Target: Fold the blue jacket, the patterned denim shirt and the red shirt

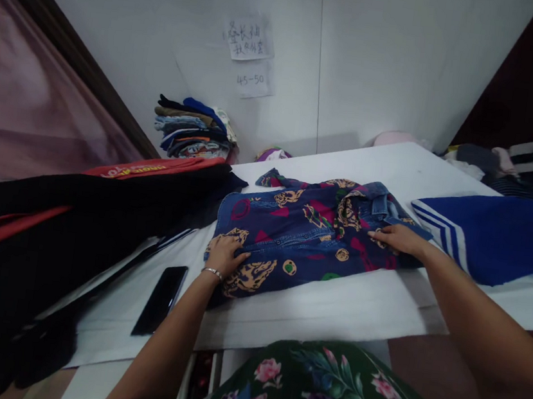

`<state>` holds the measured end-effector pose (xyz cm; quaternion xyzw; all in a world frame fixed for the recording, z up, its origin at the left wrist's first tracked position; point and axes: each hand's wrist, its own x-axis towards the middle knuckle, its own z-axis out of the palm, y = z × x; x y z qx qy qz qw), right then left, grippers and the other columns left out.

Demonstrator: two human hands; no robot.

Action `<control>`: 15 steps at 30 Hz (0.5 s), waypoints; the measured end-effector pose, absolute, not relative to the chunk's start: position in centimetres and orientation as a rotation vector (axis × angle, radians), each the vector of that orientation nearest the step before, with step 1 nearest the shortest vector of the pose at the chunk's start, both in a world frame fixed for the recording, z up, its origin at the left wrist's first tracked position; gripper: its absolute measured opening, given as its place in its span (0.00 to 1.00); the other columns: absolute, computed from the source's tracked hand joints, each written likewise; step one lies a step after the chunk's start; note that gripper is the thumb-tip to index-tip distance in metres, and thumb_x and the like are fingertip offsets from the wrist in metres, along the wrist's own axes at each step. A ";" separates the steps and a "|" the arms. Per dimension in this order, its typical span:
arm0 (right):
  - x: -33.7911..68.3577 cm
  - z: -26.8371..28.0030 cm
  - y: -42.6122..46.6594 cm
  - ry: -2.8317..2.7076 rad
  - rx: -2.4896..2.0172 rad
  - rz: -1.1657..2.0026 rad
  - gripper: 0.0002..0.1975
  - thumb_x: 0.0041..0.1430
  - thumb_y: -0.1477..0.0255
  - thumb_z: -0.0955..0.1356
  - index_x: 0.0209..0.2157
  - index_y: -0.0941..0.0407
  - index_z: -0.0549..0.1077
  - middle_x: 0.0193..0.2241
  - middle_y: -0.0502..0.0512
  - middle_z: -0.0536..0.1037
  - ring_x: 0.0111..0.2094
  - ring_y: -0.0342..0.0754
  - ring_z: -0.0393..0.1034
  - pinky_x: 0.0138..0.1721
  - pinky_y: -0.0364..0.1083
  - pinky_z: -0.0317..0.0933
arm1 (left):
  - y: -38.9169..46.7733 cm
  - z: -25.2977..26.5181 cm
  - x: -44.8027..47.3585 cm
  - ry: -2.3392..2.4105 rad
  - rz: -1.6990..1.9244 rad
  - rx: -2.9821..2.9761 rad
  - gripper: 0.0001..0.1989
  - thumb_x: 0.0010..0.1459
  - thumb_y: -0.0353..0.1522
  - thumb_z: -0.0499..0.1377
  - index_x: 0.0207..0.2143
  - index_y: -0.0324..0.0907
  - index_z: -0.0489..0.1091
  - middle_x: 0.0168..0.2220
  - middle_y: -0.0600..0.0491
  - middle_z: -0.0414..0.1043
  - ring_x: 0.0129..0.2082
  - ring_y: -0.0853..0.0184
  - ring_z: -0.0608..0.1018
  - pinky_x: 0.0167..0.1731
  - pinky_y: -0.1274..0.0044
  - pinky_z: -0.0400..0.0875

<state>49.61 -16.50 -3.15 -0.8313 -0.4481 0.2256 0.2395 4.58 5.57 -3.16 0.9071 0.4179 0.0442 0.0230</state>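
A blue patterned denim jacket (pixel 308 230) lies on the white table in front of me, its collar toward the right and its hem toward the left. Tan, magenta and green prints cover it, and a front placket runs along its middle. My left hand (pixel 224 256), with a bracelet at the wrist, rests on the hem end with thumb and fingers apart. Near the collar, my right hand (pixel 400 239) pinches the jacket's cloth between thumb and fingers. A folded sleeve shows at the far side.
Dark and red garments (pixel 75 215) are heaped at the left. Beside them lies a black phone (pixel 160 301). Folded clothes (pixel 196 129) form a stack by the wall. A blue garment with white stripes (pixel 500 234) lies right on the table (pixel 321 310). Handwritten papers (pixel 250 41) hang on the wall.
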 end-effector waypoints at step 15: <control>49.4 -6.0 -15.5 -1.396 -2.385 0.120 0.19 0.60 0.56 0.60 0.26 0.54 0.70 0.27 0.55 0.77 0.29 0.49 0.68 0.29 0.45 0.53 | 7.2 -3.3 5.3 1.477 0.075 2.708 0.13 0.60 0.38 0.54 0.43 0.45 0.75 0.45 0.50 0.78 0.49 0.59 0.75 0.54 0.69 0.63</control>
